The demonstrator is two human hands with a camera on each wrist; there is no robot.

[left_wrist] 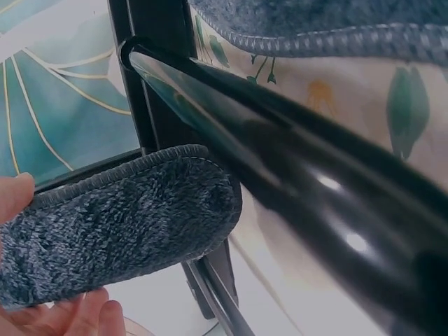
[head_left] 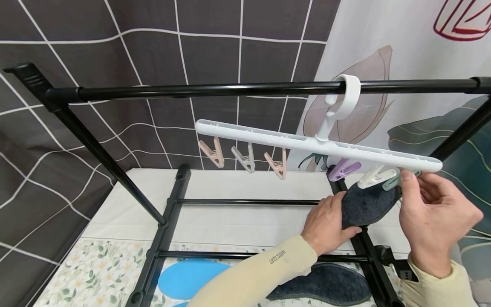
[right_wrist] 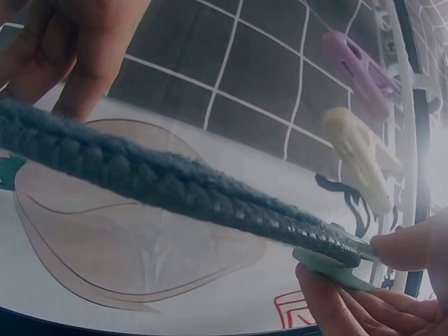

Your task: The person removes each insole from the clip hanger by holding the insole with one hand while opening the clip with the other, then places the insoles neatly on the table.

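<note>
A fuzzy dark-blue insole [head_left: 370, 207] with a stitched edge hangs below the right end of a white clip hanger [head_left: 264, 140]. My left hand [head_left: 326, 219] grips the insole by its sides, thumb on one edge and fingers on the other, as the left wrist view shows. With thumb and fingers my right hand [head_left: 437, 213] pinches a green clothespin [right_wrist: 329, 269] at the hanger's end. In the right wrist view the insole's tip [right_wrist: 336, 248] sits between that clothespin's arms. Beside it hang a white clothespin [head_left: 375, 176] and a purple clothespin [head_left: 344, 169].
The hanger hooks over a black rack's top bar [head_left: 215, 89]. Two pink clothespins and a grey clothespin [head_left: 244, 158] hang at its left. Below, a second dark insole [head_left: 326, 285] and a blue insole [head_left: 189, 277] lie by the lower bar [head_left: 199, 255]. A dark grid curtain [head_left: 153, 64] stands behind.
</note>
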